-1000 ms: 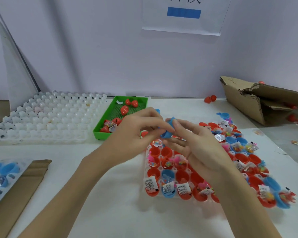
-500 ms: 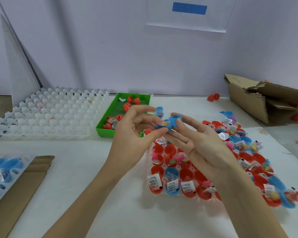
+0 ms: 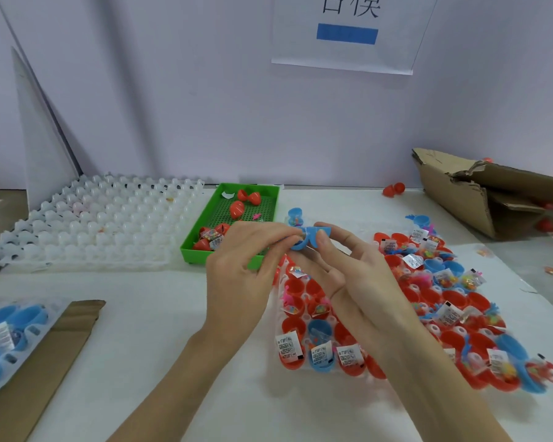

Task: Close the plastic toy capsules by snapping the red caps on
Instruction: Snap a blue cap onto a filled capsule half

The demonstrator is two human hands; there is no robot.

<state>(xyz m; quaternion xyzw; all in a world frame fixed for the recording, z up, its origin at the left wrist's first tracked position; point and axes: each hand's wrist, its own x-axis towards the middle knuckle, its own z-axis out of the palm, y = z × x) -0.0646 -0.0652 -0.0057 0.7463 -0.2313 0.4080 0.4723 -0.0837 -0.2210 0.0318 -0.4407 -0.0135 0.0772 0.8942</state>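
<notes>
Capsule: one blue capsule, hinged open, halves side by side, lying roughly level.
Fingers: left hand and right hand both pinch it.

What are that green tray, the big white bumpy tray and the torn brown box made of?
Green tray: looks like rigid moulded plastic, with a perforated floor and slight sheen. White bumpy tray: seemingly thin formed plastic, translucent and glossy on its domes. Brown box: corrugated cardboard, matte, with ragged torn edges.

red and blue capsule halves, a green perforated tray, a white dimpled tray.
</notes>
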